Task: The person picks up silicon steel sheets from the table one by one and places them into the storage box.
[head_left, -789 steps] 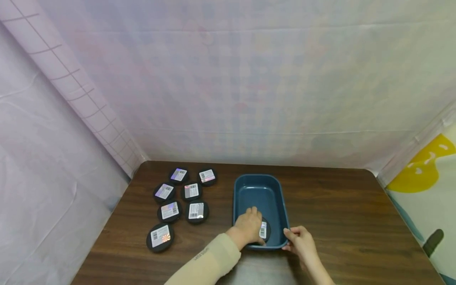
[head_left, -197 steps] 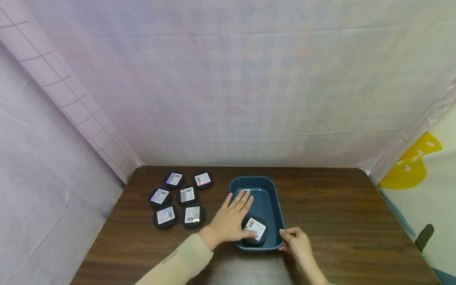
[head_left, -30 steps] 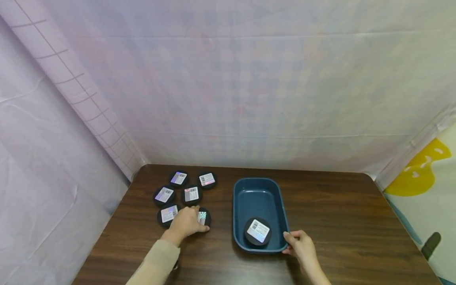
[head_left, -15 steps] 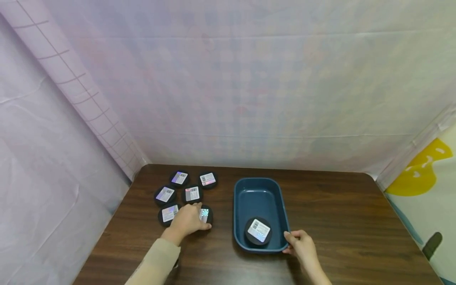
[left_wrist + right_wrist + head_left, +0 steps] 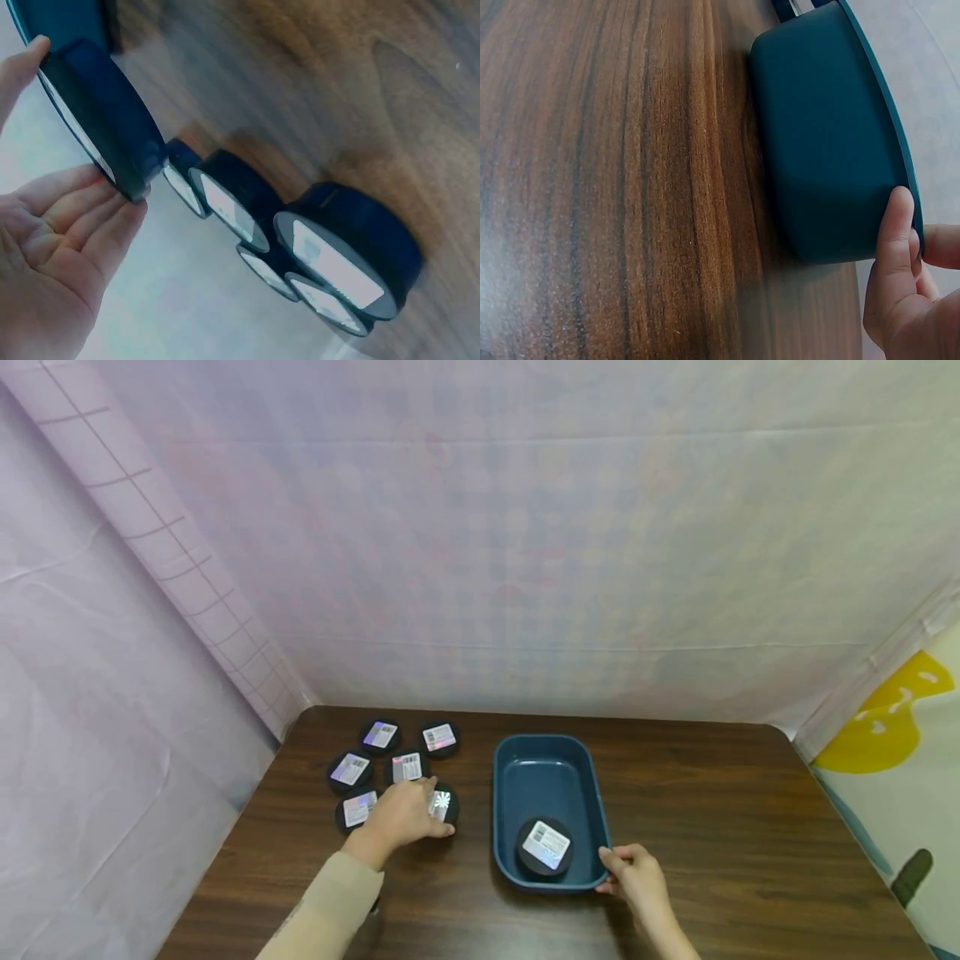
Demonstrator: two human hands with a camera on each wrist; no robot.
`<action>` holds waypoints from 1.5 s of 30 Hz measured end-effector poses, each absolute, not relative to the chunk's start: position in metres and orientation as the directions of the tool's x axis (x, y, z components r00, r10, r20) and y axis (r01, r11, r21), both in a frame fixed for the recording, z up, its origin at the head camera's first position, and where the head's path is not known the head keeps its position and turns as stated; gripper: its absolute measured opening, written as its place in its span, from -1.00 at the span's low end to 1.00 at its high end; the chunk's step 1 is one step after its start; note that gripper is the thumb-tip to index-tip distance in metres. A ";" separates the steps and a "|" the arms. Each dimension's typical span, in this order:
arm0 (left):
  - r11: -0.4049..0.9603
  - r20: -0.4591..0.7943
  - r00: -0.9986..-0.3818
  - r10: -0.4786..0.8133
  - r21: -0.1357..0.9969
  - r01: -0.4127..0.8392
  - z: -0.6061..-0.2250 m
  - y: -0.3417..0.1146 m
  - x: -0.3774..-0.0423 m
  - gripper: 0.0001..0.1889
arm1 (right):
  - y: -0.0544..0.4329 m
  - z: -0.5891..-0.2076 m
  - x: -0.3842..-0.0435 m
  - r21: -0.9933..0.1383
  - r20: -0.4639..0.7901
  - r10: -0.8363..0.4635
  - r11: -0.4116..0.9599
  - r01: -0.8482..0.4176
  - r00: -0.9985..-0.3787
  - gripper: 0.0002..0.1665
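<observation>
My left hand [image 5: 397,817] grips a flat, round black tub [image 5: 447,804] with a white barcode label, thumb on one edge and fingers on the other. In the left wrist view this tub [image 5: 109,112] is held clear of the tabletop, above the others. My right hand [image 5: 635,878] pinches the rim of a deep blue rectangular tray [image 5: 547,887] at its near right corner; the right wrist view shows the thumb and fingers on either side of the tray's rim [image 5: 889,105]. Inside the tray, at its near end, lies a similar black tub [image 5: 545,847], label up.
Several more labelled black tubs [image 5: 350,770] lie close together label up at the table's left, just behind and beside my left hand. The brown wooden table [image 5: 720,810] stretches right of the tray. A pale cloth curtain [image 5: 525,568] hangs behind its far edge.
Over the last second my left hand lifts the tub slightly up and rightward. Since the oldest frame, the nearest tub has left the table group. My right hand stays on the tray corner.
</observation>
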State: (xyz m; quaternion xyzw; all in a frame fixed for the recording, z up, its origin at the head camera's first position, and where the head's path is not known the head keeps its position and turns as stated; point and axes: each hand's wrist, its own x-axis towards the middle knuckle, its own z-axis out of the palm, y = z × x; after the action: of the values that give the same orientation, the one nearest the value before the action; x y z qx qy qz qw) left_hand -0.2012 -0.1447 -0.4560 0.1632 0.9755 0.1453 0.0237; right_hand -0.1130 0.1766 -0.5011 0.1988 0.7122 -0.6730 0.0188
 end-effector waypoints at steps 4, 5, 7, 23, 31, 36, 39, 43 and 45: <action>0.890 -0.004 -0.932 0.361 0.301 0.344 -0.449 -0.141 -0.202 -0.10 | 0.177 -0.499 -0.113 -0.951 -0.292 0.259 0.021 0.308 -0.921 -0.76; 0.888 -0.008 -0.931 0.365 0.304 0.345 -0.447 -0.140 -0.202 -0.10 | 0.177 -0.499 -0.113 -0.951 -0.291 0.259 0.022 0.307 -0.921 -0.76; 0.887 -0.010 -0.930 0.366 0.307 0.346 -0.443 -0.137 -0.201 -0.10 | 0.177 -0.500 -0.113 -0.951 -0.291 0.258 0.024 0.307 -0.921 -0.76; 0.867 -0.013 -0.888 0.460 0.224 0.445 -0.425 -0.120 -0.196 -0.07 | 0.178 -0.502 -0.113 -0.951 -0.293 0.256 0.022 0.309 -0.921 -0.76; 0.853 -0.009 -0.869 0.495 0.192 0.485 -0.420 -0.106 -0.195 -0.09 | 0.177 -0.502 -0.113 -0.954 -0.285 0.251 0.024 0.300 -0.925 -0.75; 0.834 0.011 -0.846 0.533 0.165 0.527 -0.420 -0.094 -0.195 -0.11 | 0.178 -0.502 -0.113 -0.953 -0.286 0.253 0.029 0.302 -0.924 -0.75; 0.821 0.009 -0.832 0.554 0.158 0.549 -0.419 -0.086 -0.193 -0.11 | 0.178 -0.503 -0.114 -0.953 -0.284 0.254 0.030 0.301 -0.925 -0.77; 0.808 -0.002 -0.818 0.575 0.156 0.567 -0.418 -0.074 -0.191 -0.11 | 0.178 -0.503 -0.114 -0.958 -0.273 0.245 0.023 0.287 -0.930 -0.75; 0.806 -0.009 -0.815 0.579 0.159 0.570 -0.418 -0.069 -0.190 -0.12 | 0.178 -0.503 -0.114 -0.958 -0.273 0.240 0.021 0.287 -0.931 -0.74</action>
State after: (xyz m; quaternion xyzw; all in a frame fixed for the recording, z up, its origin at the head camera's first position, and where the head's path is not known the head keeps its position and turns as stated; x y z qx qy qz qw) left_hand -0.1898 -0.0692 -0.4183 0.3025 0.9498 0.0745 0.0287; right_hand -0.1138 0.1783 -0.5030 0.1844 0.7142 -0.6750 0.0171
